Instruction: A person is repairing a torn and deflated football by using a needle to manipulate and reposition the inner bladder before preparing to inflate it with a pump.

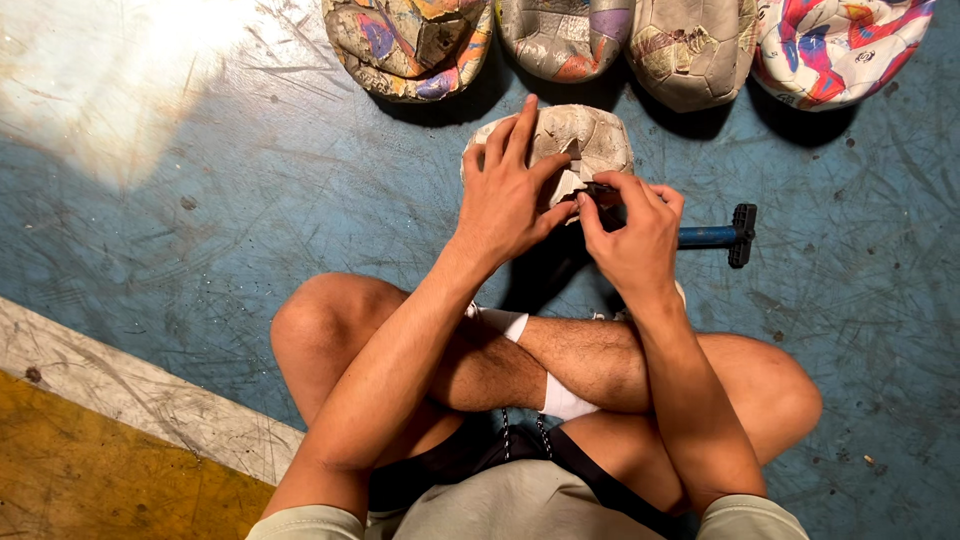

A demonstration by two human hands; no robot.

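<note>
Crossed legs (560, 370) sit closest, on a scuffed blue floor (250, 250). Four flat balls (690, 50) are lined up along the top edge, looking untouched. One pale flat ball (590, 135) lies in front; left hand (505, 195) presses open on it, right hand (635, 235) pinches something small and dark at its surface. Pump (715, 236) lies just beside. I'd say it's early going: nothing looks inflated yet.
</note>
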